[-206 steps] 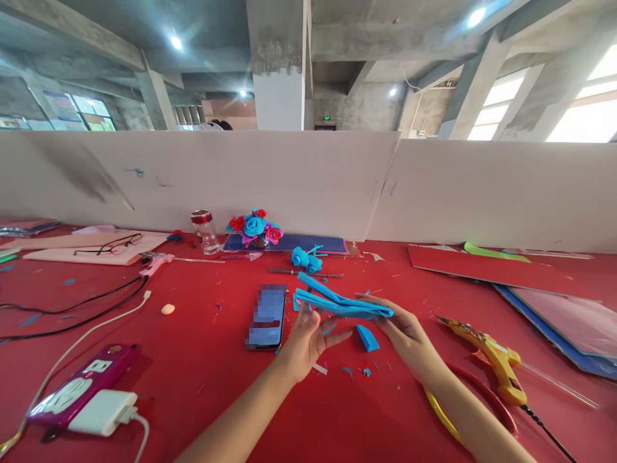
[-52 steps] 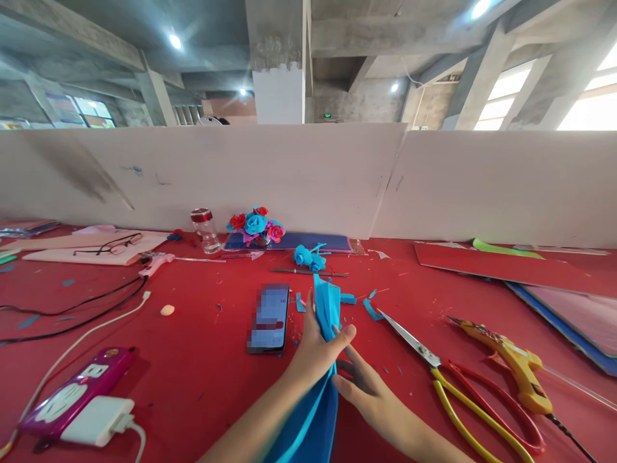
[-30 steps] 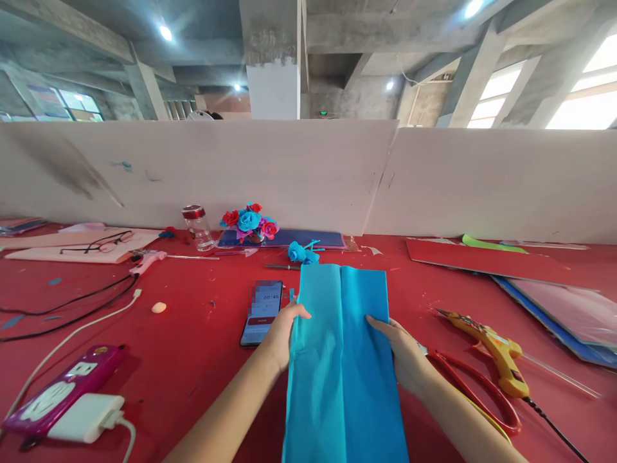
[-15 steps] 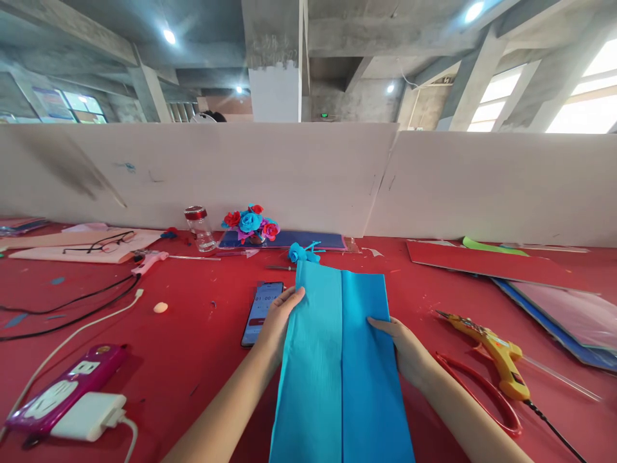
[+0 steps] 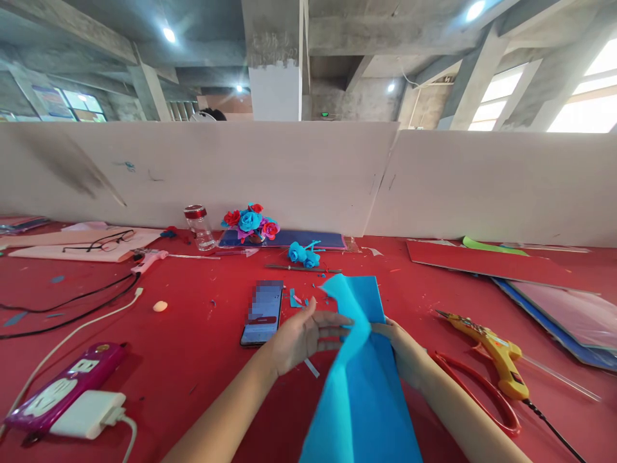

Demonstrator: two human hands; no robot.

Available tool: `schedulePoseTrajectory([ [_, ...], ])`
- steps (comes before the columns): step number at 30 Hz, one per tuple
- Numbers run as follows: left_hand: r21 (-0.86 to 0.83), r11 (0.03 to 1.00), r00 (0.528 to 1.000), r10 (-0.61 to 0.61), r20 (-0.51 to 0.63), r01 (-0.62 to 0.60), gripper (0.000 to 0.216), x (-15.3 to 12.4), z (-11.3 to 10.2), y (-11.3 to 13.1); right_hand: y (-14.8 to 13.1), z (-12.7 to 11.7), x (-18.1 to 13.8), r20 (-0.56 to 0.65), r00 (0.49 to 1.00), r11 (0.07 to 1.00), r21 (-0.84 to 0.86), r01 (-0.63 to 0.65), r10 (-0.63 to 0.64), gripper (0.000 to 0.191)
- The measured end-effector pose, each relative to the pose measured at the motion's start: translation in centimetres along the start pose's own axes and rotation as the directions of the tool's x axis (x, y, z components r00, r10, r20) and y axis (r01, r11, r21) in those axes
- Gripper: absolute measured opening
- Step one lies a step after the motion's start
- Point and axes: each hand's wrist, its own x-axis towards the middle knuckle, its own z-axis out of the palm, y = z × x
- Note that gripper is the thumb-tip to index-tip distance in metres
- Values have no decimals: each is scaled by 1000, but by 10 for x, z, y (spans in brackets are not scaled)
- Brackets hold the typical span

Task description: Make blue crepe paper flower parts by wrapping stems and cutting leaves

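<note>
1. Blue sheet (image 5: 380,392): it stands in front of the person between the two hands, above the red table (image 5: 202,354), its lower end running out of view. A crooked, paler fold runs down it, bending beside the fingers.
2. Clear jar (image 5: 201,235): upright near the partition (image 5: 270,173), red lid on; whether it holds liquid I cannot tell.
3. Flower arrangement (image 5: 250,222): red, blue and purple blooms rise from a small base, mostly hidden by them, just right of the jar.
4. Left hand (image 5: 299,337): at the left side of the sheet, fingers spread toward the right, thumb raised; the fingertips meet the bent fold, and it is not clenched around anything.
5. Right hand (image 5: 403,344): grips the right edge of the sheet, one digit across the front, the others hidden behind.
6. Phone (image 5: 263,314): lies just left of the left hand. Beyond the sheet lie two blue flowers (image 5: 303,255).
7. Scissors (image 5: 482,386): red handle showing beside the right forearm, the rest hidden; a yellow glue gun (image 5: 494,354) lies just to the right.
</note>
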Motion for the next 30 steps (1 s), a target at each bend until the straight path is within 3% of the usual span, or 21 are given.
schedulePoseTrajectory([
  [2,132,991,991,-50,128,33,46,-3,4,-4,0,3,-1,31,999,999,-34,13,-12,26],
  [5,312,950,983,-67,168,12,39,-6,8,-8,2,3,0,31,999,999,-46,27,-26,26],
  [8,494,869,997,-36,68,-3,27,-4,7,-9,5,-3,4,-22,999,998,-52,34,-36,25],
  [10,693,719,988,135,-77,-44,21,0,-1,-6,7,-7,6,-67,997,998,-48,33,-36,24],
  [11,805,592,949,280,-146,-51,19,1,-8,-2,8,-9,7,-83,996,999,-43,31,-35,24],
  [12,916,401,875,451,-177,-21,15,2,-17,2,9,-10,7,-90,995,999,-39,26,-29,25],
  [13,979,180,757,627,-186,91,13,3,-28,8,9,-10,7,-93,995,999,-33,21,-24,25],
  [14,979,121,688,697,-202,165,18,3,-41,13,9,-10,7,-91,996,999,-29,16,-18,24],
  [17,953,57,622,746,-239,298,34,0,-77,28,9,-8,7,-83,996,1000,-15,8,-9,21],
  [22,915,-24,656,705,-270,403,39,0,-112,30,9,-9,8,-118,993,1000,-17,9,-11,23],
  [25,897,-51,677,675,-293,440,39,3,-117,26,11,-12,9,-158,987,999,-33,-3,-2,28],
  [30,876,-66,663,682,-310,477,41,3,-120,32,12,-15,10,-180,984,999,-33,-17,11,36],
])
